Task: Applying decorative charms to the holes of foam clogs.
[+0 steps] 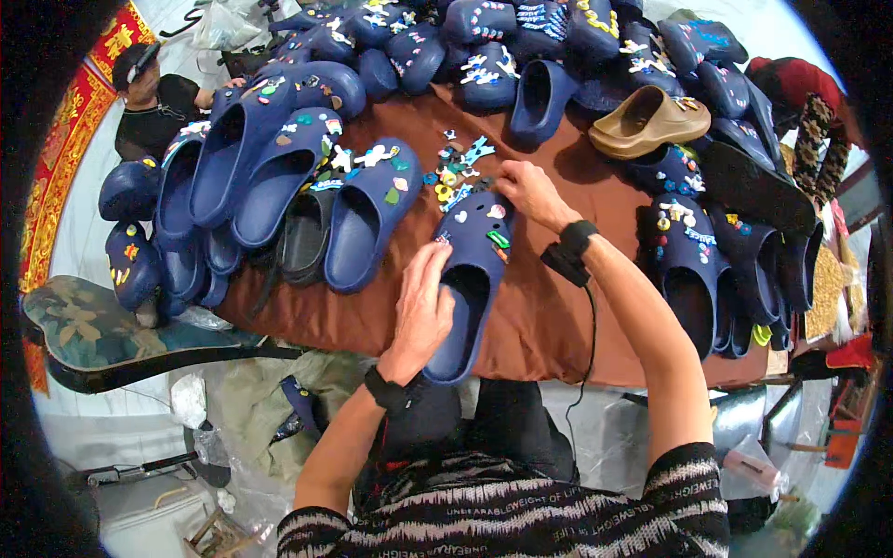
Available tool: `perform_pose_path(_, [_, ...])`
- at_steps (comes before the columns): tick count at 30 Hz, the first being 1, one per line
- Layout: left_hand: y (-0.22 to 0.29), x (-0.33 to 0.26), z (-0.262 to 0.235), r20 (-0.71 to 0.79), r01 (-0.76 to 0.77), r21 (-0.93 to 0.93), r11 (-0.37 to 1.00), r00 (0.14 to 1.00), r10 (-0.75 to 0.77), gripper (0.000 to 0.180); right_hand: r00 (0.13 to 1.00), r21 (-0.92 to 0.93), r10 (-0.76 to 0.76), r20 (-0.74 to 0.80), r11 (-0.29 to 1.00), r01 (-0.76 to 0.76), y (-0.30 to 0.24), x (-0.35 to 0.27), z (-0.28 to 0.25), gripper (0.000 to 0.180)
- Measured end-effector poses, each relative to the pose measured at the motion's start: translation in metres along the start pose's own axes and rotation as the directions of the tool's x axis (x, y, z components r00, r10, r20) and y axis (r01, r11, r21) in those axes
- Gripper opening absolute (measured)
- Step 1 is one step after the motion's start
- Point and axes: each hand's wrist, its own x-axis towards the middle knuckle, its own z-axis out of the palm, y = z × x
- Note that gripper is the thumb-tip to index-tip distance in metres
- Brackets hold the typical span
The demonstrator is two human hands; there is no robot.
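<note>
A dark blue clog [476, 231] lies on the brown cloth in front of me, its toe pointing away and its heel at the near edge. Small charms, one of them green, are set in its upper. My left hand [423, 302] is closed on the clog's left side, fingers over the rim of the opening. At the toe, my right hand [538, 193] has its fingertips pinched together; whatever is between them is hidden. Just beyond the toe lies a loose pile of colourful charms [449, 175]. Left of it rests another blue clog [372, 214] with charms.
Stacked blue clogs [246, 153] crowd the left, with more at the back and right [686, 237]. A tan clog [651, 121] sits at the back right. One person [153, 107] is at the far left, another [805, 93] at the far right. A cable hangs from my right wrist.
</note>
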Motion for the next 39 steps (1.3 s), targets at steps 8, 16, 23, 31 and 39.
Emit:
perform_pose_path(8, [-0.014, 0.003, 0.009, -0.006, 0.028, -0.08, 0.996, 1.0, -0.028, 0.06, 0.994, -0.096, 0.03, 0.105, 0.995, -0.02, 0.007, 0.027, 0.016, 0.022])
perform_pose_path(16, [-0.002, -0.019, 0.001, -0.091, 0.131, 0.009, 0.991, 0.987, -0.13, 0.066, 0.973, 0.131, -0.017, 0.231, 0.991, -0.014, -0.045, -0.028, -0.021, 0.046])
perform_pose_path(23, [0.0, -0.015, 0.003, -0.081, 0.102, 0.076, 0.992, 0.992, -0.096, 0.06, 0.97, -0.003, -0.023, 0.244, 1.0, 0.024, -0.063, -0.049, 0.011, 0.053])
perform_pose_path(31, [0.003, -0.015, 0.004, -0.096, 0.097, 0.052, 0.994, 0.991, -0.091, 0.062, 1.0, 0.498, 0.009, 0.026, 0.867, -0.021, -0.037, -0.061, 0.038, 0.021])
perform_pose_path(39, [-0.003, -0.016, 0.004, -0.101, 0.093, 0.083, 0.992, 0.991, -0.085, 0.062, 0.958, 0.618, 0.277, 0.068, 0.743, -0.259, -0.054, -0.072, 0.023, 0.032])
